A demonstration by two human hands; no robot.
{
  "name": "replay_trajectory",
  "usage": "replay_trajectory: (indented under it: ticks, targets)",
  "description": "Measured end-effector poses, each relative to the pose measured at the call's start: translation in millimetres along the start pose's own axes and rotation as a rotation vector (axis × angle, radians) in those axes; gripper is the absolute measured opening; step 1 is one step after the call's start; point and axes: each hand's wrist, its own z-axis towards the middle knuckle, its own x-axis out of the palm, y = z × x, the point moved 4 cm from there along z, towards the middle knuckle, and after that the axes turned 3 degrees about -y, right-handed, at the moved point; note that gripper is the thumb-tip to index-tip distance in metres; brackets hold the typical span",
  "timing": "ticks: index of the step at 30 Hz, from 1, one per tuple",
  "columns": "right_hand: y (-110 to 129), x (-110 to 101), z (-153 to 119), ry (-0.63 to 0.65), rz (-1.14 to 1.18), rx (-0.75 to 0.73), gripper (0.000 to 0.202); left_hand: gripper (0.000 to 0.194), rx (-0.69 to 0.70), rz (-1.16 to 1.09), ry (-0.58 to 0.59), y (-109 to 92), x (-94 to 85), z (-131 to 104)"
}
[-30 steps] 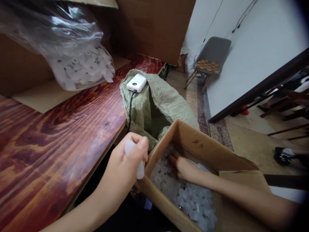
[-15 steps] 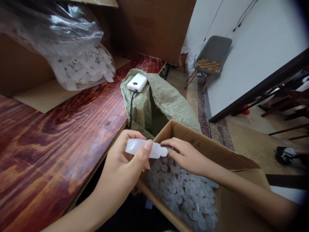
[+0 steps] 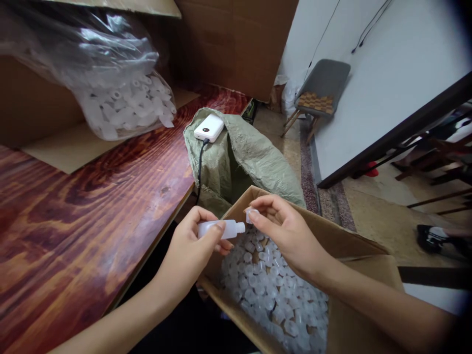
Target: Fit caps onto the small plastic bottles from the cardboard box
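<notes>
A translucent white plastic bottle lies sideways in my left hand, gripped between thumb and fingers, its threaded neck pointing right. My right hand pinches a small translucent cap between thumb and fingertips, just right of and slightly above the bottle's neck. Cap and neck are apart. Below both hands is an open cardboard box with many loose small translucent caps inside.
On the wood-grain table, a clear plastic bag of white bottles spills from a cardboard carton. A white power bank with a black cable rests on a green woven sack. A grey chair stands behind.
My right hand has risen from among the caps in the box and now shows a cap in its fingertips. The bottle in my left hand has shifted slightly.
</notes>
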Motion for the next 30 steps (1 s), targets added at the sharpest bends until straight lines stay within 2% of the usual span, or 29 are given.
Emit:
replay_trajectory:
  ticks: [4,6,10,14,18,21,25,29,30]
  targets:
    - [3,5,-5,0.073,-0.015,0.049,0.023,0.02,-0.042,-0.067,0.002,2,-0.9,1]
    - [4,5,-7,0.071,-0.012,0.055,0.024,0.021,-0.074,-0.122,0.013,3,-0.6,4]
    - [6,8,-10,0.089,-0.144,-0.026,0.021,0.023,-0.129,-0.186,0.03,4,-0.6,7]
    - [9,15,-17,0.119,-0.449,-0.276,0.013,0.019,-0.188,-0.211,0.015,5,-3.3,8]
    - [12,18,-27,0.137,-0.568,-0.644,0.016,0.022,-0.176,-0.126,0.087,6,-1.2,7]
    - [10,19,-31,0.174,-0.673,-0.789,0.02,0.028,-0.142,-0.084,0.083,6,-0.4,6]
    - [12,20,-31,0.176,-0.667,-0.75,0.019,0.03,-0.139,-0.064,0.064,8,-1.0,5]
    - [14,21,-24,0.175,-0.639,-0.469,0.011,0.031,-0.114,-0.04,0.051,9,-2.0,3]
    - [13,22,-23,0.2,-0.653,-0.391,0.017,0.032,-0.101,-0.033,0.052,9,-2.0,3]
